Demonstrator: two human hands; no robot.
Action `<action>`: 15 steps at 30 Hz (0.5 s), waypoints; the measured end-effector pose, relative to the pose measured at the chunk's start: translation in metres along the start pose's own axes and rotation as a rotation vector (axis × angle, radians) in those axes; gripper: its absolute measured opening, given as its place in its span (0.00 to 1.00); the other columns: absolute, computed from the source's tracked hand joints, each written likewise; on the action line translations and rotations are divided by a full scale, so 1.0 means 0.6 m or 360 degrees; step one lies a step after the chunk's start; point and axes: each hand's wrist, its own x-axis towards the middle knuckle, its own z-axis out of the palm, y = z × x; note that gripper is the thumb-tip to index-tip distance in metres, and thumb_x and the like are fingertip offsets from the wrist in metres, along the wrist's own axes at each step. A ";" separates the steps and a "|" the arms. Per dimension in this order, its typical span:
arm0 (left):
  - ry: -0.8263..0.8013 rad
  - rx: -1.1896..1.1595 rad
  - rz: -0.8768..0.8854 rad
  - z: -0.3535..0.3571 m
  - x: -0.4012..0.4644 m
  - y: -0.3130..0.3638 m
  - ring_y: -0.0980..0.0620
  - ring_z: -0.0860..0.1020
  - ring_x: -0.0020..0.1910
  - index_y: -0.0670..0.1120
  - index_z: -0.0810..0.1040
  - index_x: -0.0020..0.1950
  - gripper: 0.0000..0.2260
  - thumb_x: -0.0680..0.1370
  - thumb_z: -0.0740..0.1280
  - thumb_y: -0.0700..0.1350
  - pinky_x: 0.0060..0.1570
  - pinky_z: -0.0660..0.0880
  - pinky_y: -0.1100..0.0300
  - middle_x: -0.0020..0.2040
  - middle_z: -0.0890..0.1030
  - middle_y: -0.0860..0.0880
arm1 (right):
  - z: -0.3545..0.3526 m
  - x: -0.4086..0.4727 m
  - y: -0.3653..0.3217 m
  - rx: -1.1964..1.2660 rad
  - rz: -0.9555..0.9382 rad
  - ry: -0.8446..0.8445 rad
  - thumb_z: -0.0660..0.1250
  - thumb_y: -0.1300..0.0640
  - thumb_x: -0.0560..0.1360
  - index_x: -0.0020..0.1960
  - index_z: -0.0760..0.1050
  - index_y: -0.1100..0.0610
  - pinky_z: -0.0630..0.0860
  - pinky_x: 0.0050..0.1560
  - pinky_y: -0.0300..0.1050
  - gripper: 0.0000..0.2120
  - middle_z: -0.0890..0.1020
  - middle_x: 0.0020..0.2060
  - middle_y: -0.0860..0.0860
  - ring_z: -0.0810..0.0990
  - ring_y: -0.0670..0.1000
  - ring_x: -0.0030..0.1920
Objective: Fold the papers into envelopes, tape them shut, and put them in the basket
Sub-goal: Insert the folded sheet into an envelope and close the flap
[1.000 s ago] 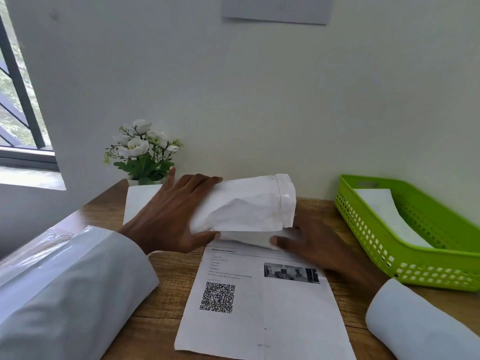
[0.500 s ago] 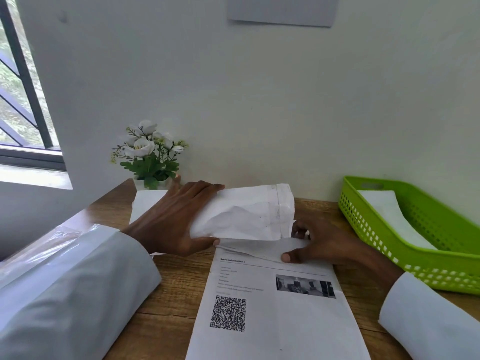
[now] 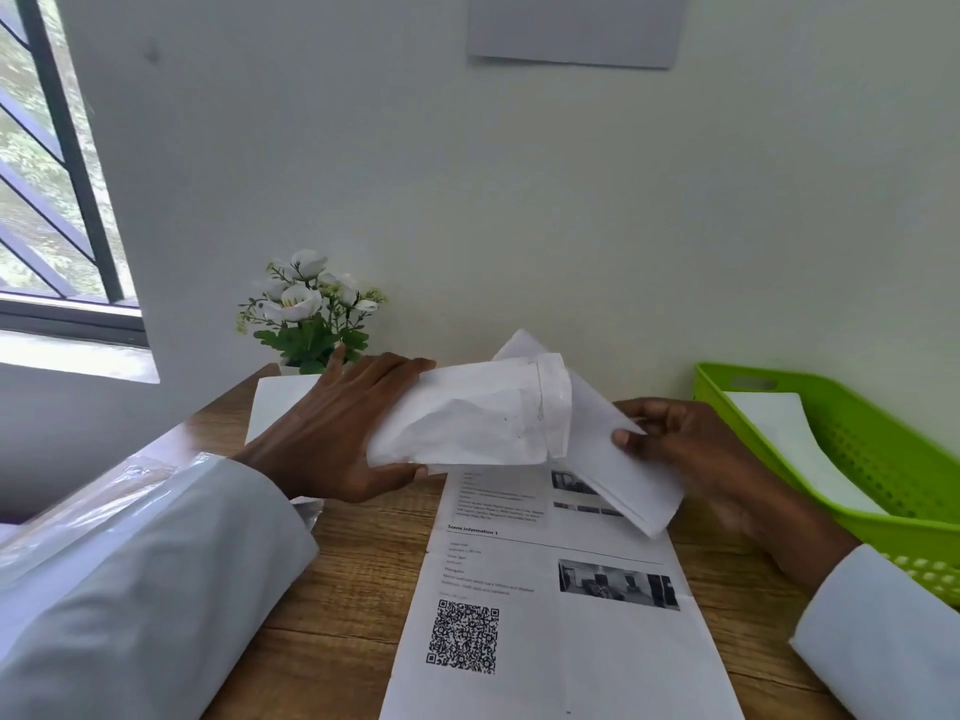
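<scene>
**Two hands, an envelope and a folded sheet above the desk**

Head view: the left hand [image 3: 337,433] is closed around the left end of a crumpled white envelope [image 3: 467,413], thumb under its lower edge and fingers curled over the top, holding it roughly level above the table [image 3: 353,579]. The envelope's right end has a narrow folded band. Just beside that end, the right hand [image 3: 691,449] pinches a folded sheet [image 3: 618,459] between thumb and fingertips; the sheet is tilted, its upper corner rising behind the envelope and its lower corner hanging over the printed pages [image 3: 561,615]. Whether the sheet touches the envelope cannot be told.

The printed pages lie flat on the table in front of the person, showing text, small photos and a QR code. Another blank sheet [image 3: 280,402] lies flat behind the left hand. Both arms wear white sleeves.

At the right edge sits the green basket [image 3: 883,459], with a white paper [image 3: 789,449] lying in it, well apart from the envelope. A pot of white flowers [image 3: 306,309] stands against the wall behind the left hand, and a window [image 3: 47,174] is at far left.
</scene>
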 end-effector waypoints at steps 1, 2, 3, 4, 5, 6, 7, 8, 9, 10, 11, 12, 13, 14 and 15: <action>0.0027 0.0016 -0.0020 -0.003 -0.002 -0.005 0.48 0.71 0.63 0.47 0.63 0.73 0.41 0.67 0.66 0.69 0.69 0.56 0.35 0.65 0.72 0.48 | -0.004 0.001 -0.004 0.0068 -0.0027 0.0041 0.72 0.64 0.73 0.55 0.83 0.56 0.79 0.41 0.41 0.11 0.88 0.45 0.52 0.83 0.48 0.40; 0.0045 0.0035 -0.0043 -0.006 -0.003 -0.010 0.48 0.71 0.63 0.47 0.64 0.73 0.41 0.67 0.66 0.69 0.69 0.55 0.35 0.65 0.73 0.47 | -0.008 0.001 -0.007 0.0120 -0.0049 0.0069 0.72 0.65 0.73 0.55 0.83 0.55 0.78 0.43 0.42 0.12 0.88 0.44 0.51 0.84 0.48 0.40; 0.0051 0.0051 -0.0073 -0.008 -0.005 -0.015 0.48 0.70 0.63 0.47 0.64 0.73 0.41 0.67 0.65 0.69 0.69 0.55 0.36 0.66 0.72 0.47 | -0.012 0.001 -0.009 0.0161 -0.0069 0.0084 0.72 0.65 0.73 0.55 0.83 0.55 0.78 0.44 0.42 0.12 0.88 0.44 0.51 0.84 0.48 0.40; 0.0050 0.0066 -0.0107 -0.009 -0.008 -0.020 0.48 0.70 0.63 0.47 0.63 0.73 0.42 0.67 0.65 0.70 0.69 0.56 0.36 0.66 0.72 0.47 | -0.014 0.000 -0.011 0.0192 -0.0084 0.0085 0.72 0.65 0.73 0.56 0.83 0.54 0.79 0.44 0.41 0.13 0.88 0.45 0.50 0.84 0.47 0.41; 0.0047 0.0080 -0.0142 -0.010 -0.010 -0.026 0.48 0.70 0.63 0.47 0.63 0.73 0.42 0.67 0.64 0.70 0.69 0.58 0.36 0.66 0.72 0.47 | -0.016 0.000 -0.013 0.0209 -0.0095 0.0082 0.71 0.66 0.73 0.56 0.83 0.54 0.79 0.44 0.40 0.14 0.88 0.46 0.50 0.84 0.47 0.41; 0.0039 0.0091 -0.0175 -0.009 -0.012 -0.030 0.48 0.70 0.63 0.47 0.63 0.73 0.42 0.67 0.64 0.71 0.68 0.61 0.36 0.66 0.72 0.47 | -0.018 0.000 -0.012 0.0216 -0.0101 0.0081 0.71 0.66 0.73 0.56 0.83 0.53 0.79 0.43 0.39 0.14 0.88 0.46 0.50 0.84 0.46 0.41; 0.0033 0.0099 -0.0205 -0.010 -0.014 -0.034 0.48 0.70 0.63 0.47 0.63 0.73 0.42 0.67 0.64 0.71 0.66 0.64 0.36 0.66 0.71 0.47 | -0.018 0.000 -0.011 0.0217 -0.0102 0.0081 0.71 0.66 0.73 0.55 0.83 0.52 0.79 0.43 0.37 0.14 0.88 0.46 0.49 0.84 0.45 0.41; 0.0036 0.0107 -0.0227 -0.010 -0.016 -0.036 0.48 0.69 0.62 0.47 0.63 0.73 0.42 0.67 0.65 0.71 0.65 0.66 0.37 0.66 0.71 0.47 | -0.018 -0.001 -0.010 0.0214 -0.0099 0.0077 0.71 0.66 0.73 0.54 0.83 0.52 0.79 0.42 0.36 0.14 0.88 0.45 0.48 0.84 0.44 0.40; 0.0048 0.0115 -0.0243 -0.011 -0.018 -0.039 0.48 0.68 0.61 0.47 0.64 0.73 0.42 0.67 0.65 0.71 0.63 0.68 0.38 0.66 0.72 0.47 | -0.017 -0.001 -0.010 0.0208 -0.0100 0.0068 0.71 0.66 0.73 0.54 0.83 0.51 0.79 0.41 0.36 0.14 0.88 0.45 0.48 0.84 0.44 0.40; 0.0062 0.0128 -0.0249 -0.011 -0.020 -0.040 0.49 0.68 0.61 0.46 0.64 0.73 0.42 0.67 0.64 0.71 0.63 0.69 0.39 0.66 0.72 0.46 | -0.016 -0.001 -0.010 0.0196 -0.0099 0.0061 0.71 0.66 0.73 0.53 0.84 0.51 0.79 0.41 0.36 0.14 0.88 0.45 0.48 0.84 0.44 0.40; 0.0069 0.0142 -0.0255 -0.012 -0.021 -0.041 0.49 0.67 0.60 0.46 0.64 0.73 0.43 0.67 0.64 0.71 0.62 0.69 0.40 0.66 0.72 0.45 | -0.015 0.000 -0.009 0.0180 -0.0100 0.0053 0.71 0.66 0.73 0.53 0.84 0.51 0.79 0.42 0.38 0.14 0.88 0.45 0.48 0.85 0.44 0.40; 0.0071 0.0157 -0.0261 -0.012 -0.022 -0.043 0.49 0.67 0.61 0.46 0.64 0.73 0.43 0.67 0.63 0.72 0.62 0.69 0.41 0.66 0.72 0.45 | -0.014 -0.001 -0.010 0.0161 -0.0104 0.0046 0.71 0.66 0.73 0.53 0.84 0.51 0.79 0.43 0.39 0.14 0.88 0.45 0.48 0.85 0.44 0.40; 0.0069 0.0170 -0.0265 -0.013 -0.023 -0.044 0.50 0.66 0.61 0.46 0.64 0.73 0.43 0.67 0.63 0.72 0.62 0.68 0.42 0.66 0.72 0.45 | -0.013 0.000 -0.009 0.0141 -0.0110 0.0038 0.71 0.66 0.73 0.53 0.84 0.51 0.79 0.44 0.41 0.14 0.88 0.45 0.48 0.85 0.45 0.41; 0.0064 0.0186 -0.0265 -0.013 -0.025 -0.045 0.50 0.65 0.61 0.46 0.64 0.73 0.43 0.67 0.63 0.72 0.62 0.68 0.42 0.66 0.72 0.45 | -0.012 -0.001 -0.008 0.0117 -0.0113 0.0025 0.71 0.66 0.73 0.53 0.84 0.51 0.79 0.45 0.42 0.14 0.88 0.46 0.48 0.85 0.46 0.42; 0.0060 0.0204 -0.0259 -0.014 -0.025 -0.046 0.50 0.65 0.61 0.46 0.64 0.73 0.43 0.67 0.62 0.72 0.62 0.67 0.41 0.66 0.72 0.44 | -0.011 0.000 -0.007 0.0090 -0.0113 0.0007 0.71 0.67 0.73 0.54 0.84 0.51 0.79 0.47 0.44 0.14 0.88 0.46 0.49 0.84 0.47 0.43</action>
